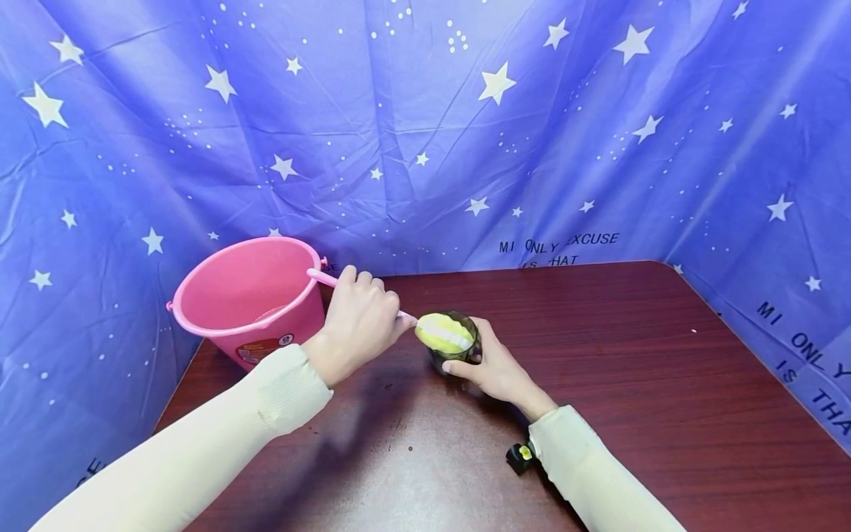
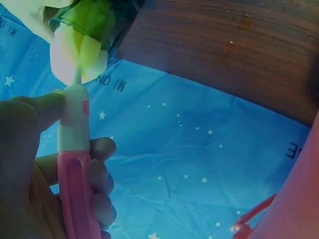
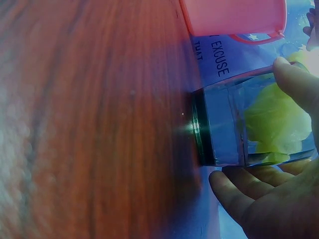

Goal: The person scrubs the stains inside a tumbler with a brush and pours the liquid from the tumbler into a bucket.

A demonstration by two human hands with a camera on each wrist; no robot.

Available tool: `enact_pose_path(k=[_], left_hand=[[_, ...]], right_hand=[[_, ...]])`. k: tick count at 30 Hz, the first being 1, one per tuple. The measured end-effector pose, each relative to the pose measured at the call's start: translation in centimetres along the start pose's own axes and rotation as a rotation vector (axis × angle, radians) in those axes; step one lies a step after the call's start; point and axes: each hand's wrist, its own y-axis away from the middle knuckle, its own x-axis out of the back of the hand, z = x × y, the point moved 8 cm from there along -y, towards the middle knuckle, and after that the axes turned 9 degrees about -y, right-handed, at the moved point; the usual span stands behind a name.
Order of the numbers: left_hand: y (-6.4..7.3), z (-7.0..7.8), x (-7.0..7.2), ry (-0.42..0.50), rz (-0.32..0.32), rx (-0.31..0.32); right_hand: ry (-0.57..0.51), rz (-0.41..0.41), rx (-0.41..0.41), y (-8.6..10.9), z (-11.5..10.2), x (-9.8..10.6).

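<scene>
My left hand [image 1: 359,314] grips the pink-and-white handle [image 2: 75,119] of a sponge cup brush, fingers wrapped around it and thumb along the white neck. The brush's yellow-and-white sponge head [image 1: 444,332] sits in the mouth of a dark see-through glass [image 3: 222,124], partly sticking out. Around the glass curls my right hand [image 1: 499,369], thumb on one side and fingers on the other. The thick glass base is close to the tabletop; whether it touches I cannot tell. In the right wrist view the sponge fills the upper part of the glass.
A pink bucket [image 1: 312,318] stands at the table's left, close beside the left hand. The dark red wooden table [image 1: 631,384] has small wet spots near the hands. A blue star-printed curtain [image 1: 399,148] hangs behind and at both sides. A black device [image 1: 520,458] is at the right wrist.
</scene>
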Motion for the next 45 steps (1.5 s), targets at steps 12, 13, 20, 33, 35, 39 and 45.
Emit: enact_pose_path(k=[12, 13, 20, 33, 35, 39, 45], left_hand=[[0.8, -0.3, -0.2, 0.009, 0.030, 0.003], [0.8, -0.3, -0.2, 0.016, 0.033, 0.004], [1.4, -0.5, -0.3, 0.052, 0.081, 0.013], [1.8, -0.6, -0.9, 0.045, 0.047, 0.034], [1.8, -0.6, -0.8, 0.043, 0.058, 0.034], [1.8, -0.6, -0.6, 0.042, 0.080, 0.035], [1.8, -0.7, -0.6, 0.046, 0.095, 0.038]], right_hand=[[0.031, 0.011, -0.008, 0.2, -0.2, 0.1], [0.025, 0.010, -0.006, 0.2, -0.3, 0.0], [0.004, -0.001, -0.005, 0.1, -0.2, -0.1], [0.019, 0.001, -0.008, 0.2, -0.2, 0.0], [0.021, 0.001, -0.007, 0.2, -0.1, 0.0], [0.024, 0.004, 0.003, 0.1, -0.1, 0.0], [0.031, 0.001, 0.015, 0.2, -0.1, 0.0]])
